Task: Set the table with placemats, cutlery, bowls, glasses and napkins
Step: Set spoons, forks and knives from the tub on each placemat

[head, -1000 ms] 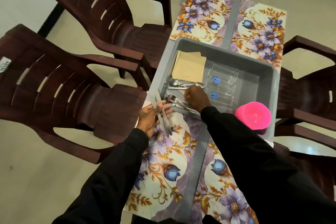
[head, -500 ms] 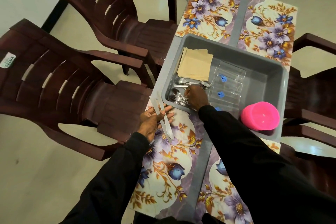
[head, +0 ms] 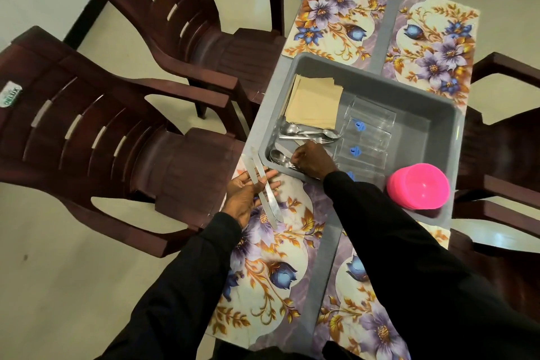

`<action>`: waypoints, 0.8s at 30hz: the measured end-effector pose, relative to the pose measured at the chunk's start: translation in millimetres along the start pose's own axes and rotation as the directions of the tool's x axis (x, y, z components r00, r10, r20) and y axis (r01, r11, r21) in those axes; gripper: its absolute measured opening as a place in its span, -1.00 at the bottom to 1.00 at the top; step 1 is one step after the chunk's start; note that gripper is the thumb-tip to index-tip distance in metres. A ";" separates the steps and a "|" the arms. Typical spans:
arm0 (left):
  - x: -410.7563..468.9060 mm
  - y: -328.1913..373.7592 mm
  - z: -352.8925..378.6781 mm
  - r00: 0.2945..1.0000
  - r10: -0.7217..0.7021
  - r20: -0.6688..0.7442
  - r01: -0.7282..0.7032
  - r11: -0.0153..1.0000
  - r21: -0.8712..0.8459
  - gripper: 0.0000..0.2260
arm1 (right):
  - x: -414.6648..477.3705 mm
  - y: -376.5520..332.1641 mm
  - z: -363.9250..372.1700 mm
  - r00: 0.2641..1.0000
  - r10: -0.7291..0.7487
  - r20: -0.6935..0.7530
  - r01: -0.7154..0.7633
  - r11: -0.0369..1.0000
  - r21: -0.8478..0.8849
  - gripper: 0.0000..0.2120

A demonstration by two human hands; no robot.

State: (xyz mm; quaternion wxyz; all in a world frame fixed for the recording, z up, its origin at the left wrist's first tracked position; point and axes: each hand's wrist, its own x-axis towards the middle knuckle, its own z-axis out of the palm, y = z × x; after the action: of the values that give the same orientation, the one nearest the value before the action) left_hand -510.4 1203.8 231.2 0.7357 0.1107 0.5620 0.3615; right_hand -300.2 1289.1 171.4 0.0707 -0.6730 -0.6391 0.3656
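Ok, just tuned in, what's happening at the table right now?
A person is collecting cutlery. The left hand, open, carries two steel table knives over a floral placemat. The right hand reaches into the grey plastic tub, fingers at the steel spoons; whether they grip is unclear.

Table (head: 324,266): grey top, rectangular, carrying one grey plastic tub (head: 418,126) set across its middle. Four floral placemats lie flat on the top. Beyond the tub are the far-left placemat (head: 330,9) and the far-right placemat (head: 435,44), and on the near side of the tub are the near-left placemat (head: 277,266) and the near-right placemat (head: 365,321). Each pair is parted by a bare grey strip of table running lengthwise toward the tub, and the tub's rim overlaps the adjoining edges of the mats in view, though whether it bears on them cannot be told.
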 end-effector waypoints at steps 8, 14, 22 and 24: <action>0.6 -2.1 0.1 1.000 -0.016 0.004 0.016 1.000 -0.006 -0.71 | 5.2 -7.1 7.3 0.992 -0.014 -0.126 0.000 0.994 -0.112 -0.86; 1.2 -0.7 -1.0 1.000 -0.013 0.001 0.013 1.000 -0.025 -0.75 | -1.5 -8.2 10.1 0.977 0.046 -0.206 -0.098 0.964 -0.249 -0.70; 4.4 -2.5 -1.6 1.000 -0.014 -0.005 0.013 1.000 -0.023 -0.70 | -6.5 -2.9 8.1 0.951 0.125 -0.284 -0.196 0.952 -0.236 -0.71; 3.7 -3.7 -0.8 1.000 -0.017 -0.007 0.017 1.000 -0.020 -0.69 | -5.5 -3.2 9.9 0.951 0.137 -0.279 -0.198 0.958 -0.206 -0.76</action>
State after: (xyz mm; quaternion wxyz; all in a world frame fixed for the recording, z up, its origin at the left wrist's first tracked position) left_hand -509.3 1203.3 226.0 0.7377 0.0972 0.5620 0.3613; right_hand -308.1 1280.9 168.3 0.0442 -0.7710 -0.6025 0.2014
